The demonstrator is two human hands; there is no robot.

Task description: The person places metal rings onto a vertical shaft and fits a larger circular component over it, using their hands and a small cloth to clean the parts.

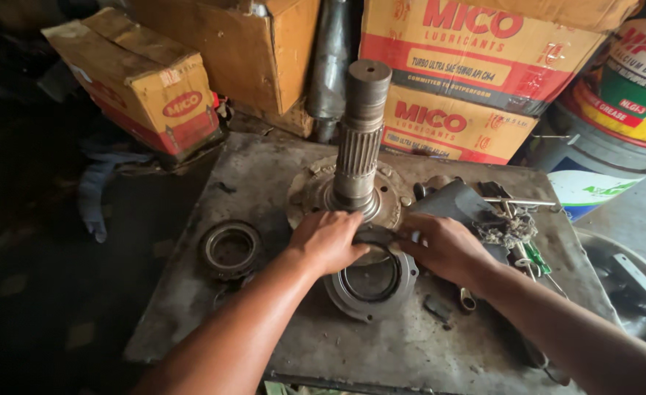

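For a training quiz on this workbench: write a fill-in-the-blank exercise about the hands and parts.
1. Both hands, left hand and right hand, rest on a round metal ____.
2. The splined shaft stands ____ on its flange.
3. The bearing ring lies to the ____ of the left hand.
4. Behind the metal table stand cardboard ____.

Missing words: housing; upright; left; boxes

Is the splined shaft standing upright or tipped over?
Upright: the splined shaft stands on its flange, flat end up, on the metal table.
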